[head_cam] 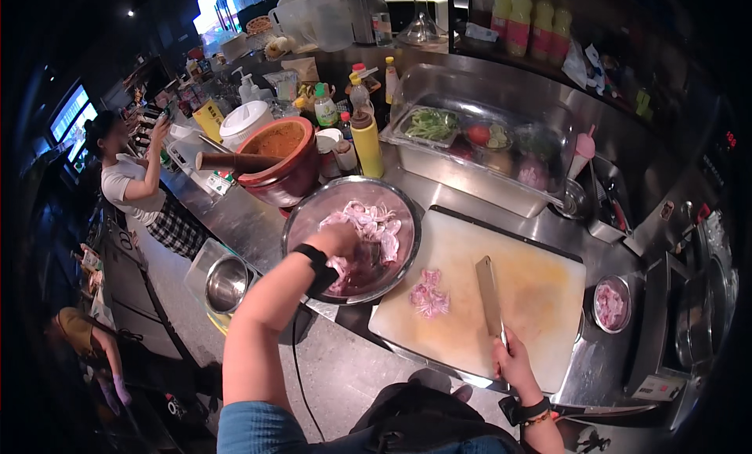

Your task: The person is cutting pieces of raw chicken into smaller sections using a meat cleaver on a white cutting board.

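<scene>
My left hand (pixel 338 241) reaches down into a large steel bowl (pixel 411 242) holding pale pink, squid-like pieces (pixel 370 222); its fingers are partly hidden and blurred, so any grip cannot be made out. My right hand (pixel 512 357) holds the handle of a cleaver (pixel 489 292), its blade over the right half of a white cutting board (pixel 546 301). On the board's left half lies a small pile of cut pink pieces (pixel 430 294). A small metal bowl (pixel 611 304) with pink pieces stands to the right of the board.
Behind the bowl stand a reddish mortar (pixel 282 160) with a wooden pestle (pixel 235 162) and a yellow squeeze bottle (pixel 367 145). A lidded steel container (pixel 470 178) of vegetables borders the board's far side. An empty steel bowl (pixel 227 283) is at left. Two people are farther left.
</scene>
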A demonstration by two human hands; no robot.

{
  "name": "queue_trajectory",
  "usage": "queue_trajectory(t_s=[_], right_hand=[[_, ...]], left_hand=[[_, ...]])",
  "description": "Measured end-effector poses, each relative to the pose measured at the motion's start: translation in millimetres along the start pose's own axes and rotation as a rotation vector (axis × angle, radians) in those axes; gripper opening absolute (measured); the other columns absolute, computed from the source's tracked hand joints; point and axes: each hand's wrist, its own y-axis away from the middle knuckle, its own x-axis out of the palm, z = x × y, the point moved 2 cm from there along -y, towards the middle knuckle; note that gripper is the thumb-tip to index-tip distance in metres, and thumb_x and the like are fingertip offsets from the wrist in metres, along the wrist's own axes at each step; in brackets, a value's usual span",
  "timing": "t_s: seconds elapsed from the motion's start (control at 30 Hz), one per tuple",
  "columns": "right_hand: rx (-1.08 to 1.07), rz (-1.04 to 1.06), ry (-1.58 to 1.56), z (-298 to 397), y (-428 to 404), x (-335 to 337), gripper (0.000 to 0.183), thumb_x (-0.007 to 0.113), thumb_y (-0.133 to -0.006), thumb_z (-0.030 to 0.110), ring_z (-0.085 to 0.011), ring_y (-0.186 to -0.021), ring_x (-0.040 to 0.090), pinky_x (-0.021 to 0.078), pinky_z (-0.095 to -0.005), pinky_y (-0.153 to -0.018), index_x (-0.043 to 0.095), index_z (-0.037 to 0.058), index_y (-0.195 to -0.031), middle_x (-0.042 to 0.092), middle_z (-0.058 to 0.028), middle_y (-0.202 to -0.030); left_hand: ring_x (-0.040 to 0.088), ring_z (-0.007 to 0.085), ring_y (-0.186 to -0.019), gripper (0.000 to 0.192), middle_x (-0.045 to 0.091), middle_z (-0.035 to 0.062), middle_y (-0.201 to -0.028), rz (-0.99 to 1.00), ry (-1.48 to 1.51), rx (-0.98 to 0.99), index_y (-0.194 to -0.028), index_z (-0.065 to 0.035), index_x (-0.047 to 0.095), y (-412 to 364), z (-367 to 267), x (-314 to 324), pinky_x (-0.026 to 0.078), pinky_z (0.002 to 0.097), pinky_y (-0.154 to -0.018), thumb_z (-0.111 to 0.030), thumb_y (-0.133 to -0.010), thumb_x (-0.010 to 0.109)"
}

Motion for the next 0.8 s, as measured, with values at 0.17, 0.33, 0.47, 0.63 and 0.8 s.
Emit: queue_trajectory(t_s=[0.17,0.33,0.47,0.63,0.8], right_hand=[[0.028,0.012,-0.040,3.4,-5.3,-4.0,0.044,0.048,-0.098,0.017,-0.0068,-0.043,0.044,0.0392,-0.0239,-0.040,0.041,0.0032,-0.140,0.046,0.0023,-0.062],[-0.066,0.064,-0.047,1.8,-13.0,-3.7,0.044,0.050,-0.098,0.018,-0.0078,-0.043,0.044,0.0402,-0.0245,-0.040,0.042,0.0026,-0.138,0.046,0.0019,-0.061],[-0.083,0.003,0.048,-2.5,-14.0,-14.3,0.032,0.053,-0.096,0.017,-0.0089,-0.043,0.045,0.0400,-0.0257,-0.040,0.050,0.0006,-0.123,0.047,0.0015,-0.061],[0.100,0.017,-0.122,-10.5,-7.8,-36.5,0.010,0.055,-0.092,0.010,-0.0098,-0.044,0.046,0.0387,-0.0264,-0.040,0.049,0.0031,-0.091,0.048,-0.0001,-0.061],[0.072,-0.015,-0.257,-22.0,29.5,-92.5,0.006,0.054,-0.092,0.007,-0.0095,-0.044,0.046,0.0384,-0.0254,-0.040,0.050,0.0029,-0.095,0.047,0.0001,-0.060]], left_hand=[[0.065,0.0309,-0.088,0.035,0.070,0.0149,-0.092,-0.302,0.543,0.208,-0.100,-0.0067,0.071,33.2,50.4,-34.4,0.050,0.0382,-0.081,-0.031,-0.075,0.076],[0.063,0.0202,-0.082,0.026,0.069,0.0108,-0.087,-0.522,0.695,0.018,-0.097,-0.0039,0.070,39.4,85.4,-2.6,0.050,0.0344,-0.077,-0.024,-0.081,0.075],[0.059,0.0109,-0.076,0.019,0.067,0.0001,-0.085,-0.518,0.893,-0.014,-0.102,-0.0027,0.068,52.5,89.9,-26.1,0.049,0.0298,-0.072,-0.008,-0.085,0.071],[0.058,0.0106,-0.086,0.027,0.065,-0.0003,-0.097,-0.629,1.097,-0.003,-0.115,-0.0032,0.061,81.8,68.2,-48.9,0.048,0.0292,-0.079,-0.016,-0.092,0.066],[0.055,0.0089,-0.102,0.033,0.059,-0.0016,-0.111,-0.717,1.413,0.118,-0.126,-0.0065,0.052,105.5,-8.3,-96.8,0.044,0.0291,-0.091,-0.023,-0.098,0.059]])
